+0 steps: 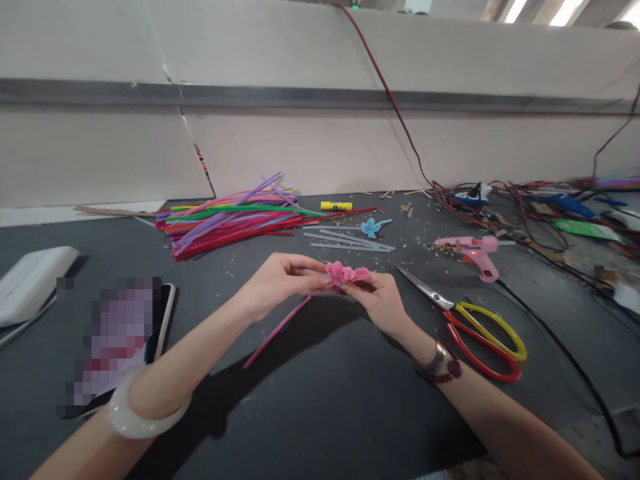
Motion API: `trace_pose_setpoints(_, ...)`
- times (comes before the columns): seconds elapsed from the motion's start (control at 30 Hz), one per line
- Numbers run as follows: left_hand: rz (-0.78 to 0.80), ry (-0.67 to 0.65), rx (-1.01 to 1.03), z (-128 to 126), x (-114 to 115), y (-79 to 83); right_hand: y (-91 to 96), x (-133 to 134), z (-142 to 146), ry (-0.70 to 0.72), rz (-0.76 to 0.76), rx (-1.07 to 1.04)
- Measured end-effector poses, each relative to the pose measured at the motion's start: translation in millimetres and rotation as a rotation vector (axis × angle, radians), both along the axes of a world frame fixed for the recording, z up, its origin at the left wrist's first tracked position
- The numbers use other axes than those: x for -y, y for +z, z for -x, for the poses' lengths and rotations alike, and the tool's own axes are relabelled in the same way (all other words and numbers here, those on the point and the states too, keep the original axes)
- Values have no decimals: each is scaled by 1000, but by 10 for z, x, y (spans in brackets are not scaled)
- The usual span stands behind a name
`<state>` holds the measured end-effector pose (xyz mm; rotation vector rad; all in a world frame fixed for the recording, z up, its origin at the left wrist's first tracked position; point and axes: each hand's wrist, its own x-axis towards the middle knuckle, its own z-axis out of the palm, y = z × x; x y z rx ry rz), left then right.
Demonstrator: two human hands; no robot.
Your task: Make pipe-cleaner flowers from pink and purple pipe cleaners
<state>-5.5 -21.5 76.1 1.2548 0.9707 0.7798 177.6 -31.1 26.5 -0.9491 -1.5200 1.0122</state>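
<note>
Both my hands meet over the middle of the dark table, pinching a fuzzy pink pipe-cleaner flower (342, 273) between them. My left hand (285, 280) grips its left side with fingertips and thumb. On the flower's right side, my right hand (377, 297) closes around a looped petal. A single pink pipe cleaner (277, 333) lies on the table below my left hand. Behind the hands rests a small blue pipe-cleaner flower (371, 228) beside several clear glue sticks (345, 239). The undersides of the fingers are partly hidden.
A bundle of coloured pipe cleaners (225, 220) lies at the back left, near a yellow tube (336, 207). Scissors (445, 303) with red and yellow handles and a pink glue gun (477, 253) are on the right. A phone (120, 340) and a white box (35, 283) lie left. Tangled cables (450, 207) run behind.
</note>
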Motion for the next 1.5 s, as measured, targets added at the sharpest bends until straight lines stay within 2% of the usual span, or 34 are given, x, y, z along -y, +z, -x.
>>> trace_pose_setpoints(0.17,-87,7,-60,20,4,122,-13,16,11,88,37,32)
trace_pose_setpoints(0.4,78,-49,110,30,-26,35,42,-1,-14,114,66,-52)
trace_pose_setpoints(0.57,126,-50,156,44,-50,-28,18,-30,-50,126,41,-42)
trace_pose_setpoints(0.8,138,-41,130,27,-3,42,18,-4,-38,72,-2,28)
trace_pose_setpoints(0.93,64,-55,56,25,10,82,-1,-6,-34,86,15,41)
trace_pose_setpoints(1.1,-222,-44,-206,71,17,192,-13,0,-28,174,71,39)
trace_pose_setpoints(1.2,-327,-99,-323,77,39,254,-2,12,-17,241,109,6)
trace_pose_setpoints(1.33,-356,-141,-342,57,52,253,10,22,-4,280,143,-25)
trace_pose_setpoints(1.5,-284,-174,-242,41,45,225,10,21,-4,312,196,-60)
